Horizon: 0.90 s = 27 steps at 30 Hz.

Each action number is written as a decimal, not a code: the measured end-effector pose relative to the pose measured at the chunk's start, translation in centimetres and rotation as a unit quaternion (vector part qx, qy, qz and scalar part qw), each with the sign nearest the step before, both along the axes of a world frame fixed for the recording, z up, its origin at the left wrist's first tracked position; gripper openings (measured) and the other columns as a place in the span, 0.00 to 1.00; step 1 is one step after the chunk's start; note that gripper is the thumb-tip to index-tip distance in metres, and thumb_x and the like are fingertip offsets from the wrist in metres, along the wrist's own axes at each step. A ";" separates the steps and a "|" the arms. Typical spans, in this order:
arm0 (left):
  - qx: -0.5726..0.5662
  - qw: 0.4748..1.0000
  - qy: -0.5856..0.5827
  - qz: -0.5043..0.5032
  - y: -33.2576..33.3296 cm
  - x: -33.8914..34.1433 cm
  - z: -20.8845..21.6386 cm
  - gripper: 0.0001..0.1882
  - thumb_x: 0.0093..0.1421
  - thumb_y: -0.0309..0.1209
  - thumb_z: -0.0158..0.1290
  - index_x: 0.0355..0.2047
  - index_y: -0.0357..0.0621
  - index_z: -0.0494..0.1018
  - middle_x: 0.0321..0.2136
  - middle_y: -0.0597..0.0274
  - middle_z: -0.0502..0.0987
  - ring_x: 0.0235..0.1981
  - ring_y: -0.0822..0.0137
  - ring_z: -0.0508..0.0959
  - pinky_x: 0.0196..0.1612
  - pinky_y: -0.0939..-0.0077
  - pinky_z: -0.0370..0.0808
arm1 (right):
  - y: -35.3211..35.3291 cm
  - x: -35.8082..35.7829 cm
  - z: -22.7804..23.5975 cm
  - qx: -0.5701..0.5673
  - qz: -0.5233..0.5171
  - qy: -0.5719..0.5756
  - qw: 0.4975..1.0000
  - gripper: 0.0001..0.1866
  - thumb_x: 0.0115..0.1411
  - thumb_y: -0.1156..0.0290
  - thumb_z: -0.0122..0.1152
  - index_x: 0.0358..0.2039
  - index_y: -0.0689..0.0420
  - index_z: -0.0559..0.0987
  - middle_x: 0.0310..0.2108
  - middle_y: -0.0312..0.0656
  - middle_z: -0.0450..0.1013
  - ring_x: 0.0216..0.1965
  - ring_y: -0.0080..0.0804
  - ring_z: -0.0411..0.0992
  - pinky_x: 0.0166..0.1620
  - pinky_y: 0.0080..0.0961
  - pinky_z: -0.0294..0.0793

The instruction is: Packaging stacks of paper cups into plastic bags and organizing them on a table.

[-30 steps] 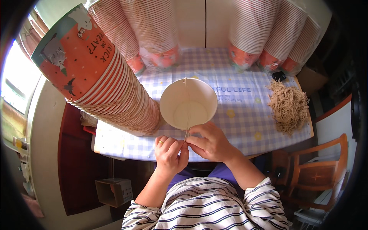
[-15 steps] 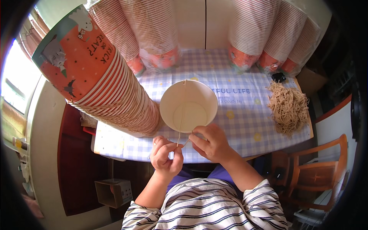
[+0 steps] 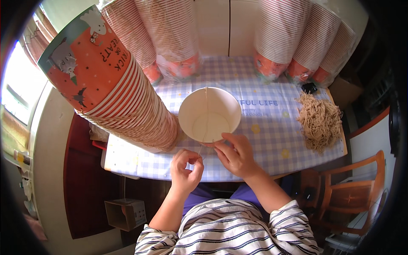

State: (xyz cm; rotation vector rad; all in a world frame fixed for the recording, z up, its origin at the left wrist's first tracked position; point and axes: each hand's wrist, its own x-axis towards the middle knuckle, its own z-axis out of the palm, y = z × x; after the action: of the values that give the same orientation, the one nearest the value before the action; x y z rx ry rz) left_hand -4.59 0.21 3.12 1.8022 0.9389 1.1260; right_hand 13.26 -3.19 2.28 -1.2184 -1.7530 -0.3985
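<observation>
A white-lined paper bucket point(image 3: 229, 106) stands mouth up on the table in front of me. A thin beige cord point(image 3: 207, 110) runs across its mouth from the far rim to the near rim. Just in front of the near rim, my left hand point(image 3: 185, 168) is closed in a pinch on the cord's loose end. My right hand point(image 3: 238, 157) has its thumb and fingers closed at the bucket's near right rim. The fingertips partly cover the spot where the cord meets the rim.
To the left leans a tall stack of orange printed paper buckets point(image 3: 97, 72), cords hanging along its rims. Plastic-wrapped bucket stacks point(image 3: 178, 38) line the back. A heap of beige cords point(image 3: 321, 123) lies right on the checked tablecloth point(image 3: 263, 157). A wooden chair point(image 3: 352, 187) stands right.
My right hand has moved up and forward from the cord to the near rim. The cord has drawn back from my hands toward the bucket. My left hand still pinches its end.
</observation>
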 end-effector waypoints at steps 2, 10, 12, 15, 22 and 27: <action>0.110 0.989 0.046 0.089 -0.2 0.4 0.5 0.10 0.42 0.19 0.54 0.28 0.41 0.71 0.26 0.59 0.72 0.23 0.63 0.69 0.28 0.74 0.68 | -0.6 -0.3 -0.2 -0.005 -0.015 0.108 0.994 0.14 0.43 0.82 0.67 0.32 0.54 0.78 0.38 0.39 0.71 0.27 0.28 0.67 0.27 0.22 0.66; 0.331 0.938 0.087 0.063 -1.3 1.9 0.2 0.14 0.43 0.21 0.58 0.33 0.42 0.73 0.31 0.59 0.76 0.27 0.61 0.74 0.28 0.70 0.68 | -2.2 -2.2 -1.3 -0.152 0.000 0.371 0.916 0.06 0.52 0.79 0.63 0.32 0.57 0.77 0.30 0.37 0.70 0.23 0.18 0.64 0.24 0.15 0.62; 0.284 0.945 0.141 0.084 -0.8 2.2 -0.8 0.14 0.47 0.23 0.58 0.37 0.42 0.73 0.35 0.58 0.76 0.31 0.59 0.76 0.33 0.69 0.70 | -2.1 -2.3 -1.3 -0.184 0.004 0.420 0.889 0.05 0.54 0.78 0.63 0.31 0.58 0.77 0.28 0.35 0.70 0.23 0.15 0.63 0.24 0.14 0.61; 0.281 0.939 0.174 0.096 -0.1 2.9 -1.1 0.14 0.48 0.24 0.58 0.37 0.43 0.73 0.32 0.59 0.76 0.30 0.60 0.76 0.33 0.68 0.69 | -1.8 -2.2 -1.7 -0.245 0.022 0.501 0.830 0.03 0.57 0.76 0.61 0.31 0.60 0.78 0.24 0.30 0.70 0.22 0.11 0.61 0.25 0.11 0.60; 0.321 0.926 0.187 0.065 0.2 2.7 -2.3 0.11 0.49 0.24 0.57 0.35 0.43 0.74 0.25 0.62 0.75 0.25 0.61 0.73 0.29 0.68 0.67 | -1.1 -3.0 -3.0 -0.234 0.062 0.565 0.789 0.06 0.56 0.73 0.63 0.34 0.59 0.79 0.23 0.30 0.72 0.18 0.10 0.60 0.21 0.13 0.60; 0.339 0.924 0.171 0.051 0.0 2.8 -2.1 0.10 0.48 0.23 0.57 0.33 0.41 0.73 0.25 0.62 0.75 0.23 0.61 0.72 0.28 0.68 0.66 | -1.0 -3.5 -2.9 -0.218 0.086 0.585 0.777 0.05 0.56 0.73 0.64 0.33 0.59 0.80 0.25 0.31 0.75 0.18 0.11 0.61 0.22 0.13 0.62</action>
State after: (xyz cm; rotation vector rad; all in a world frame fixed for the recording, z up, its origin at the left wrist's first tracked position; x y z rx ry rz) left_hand -1.75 0.16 1.02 2.6022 0.9072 1.3319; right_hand 9.76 -4.20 -0.57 -1.1669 -0.8068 0.8051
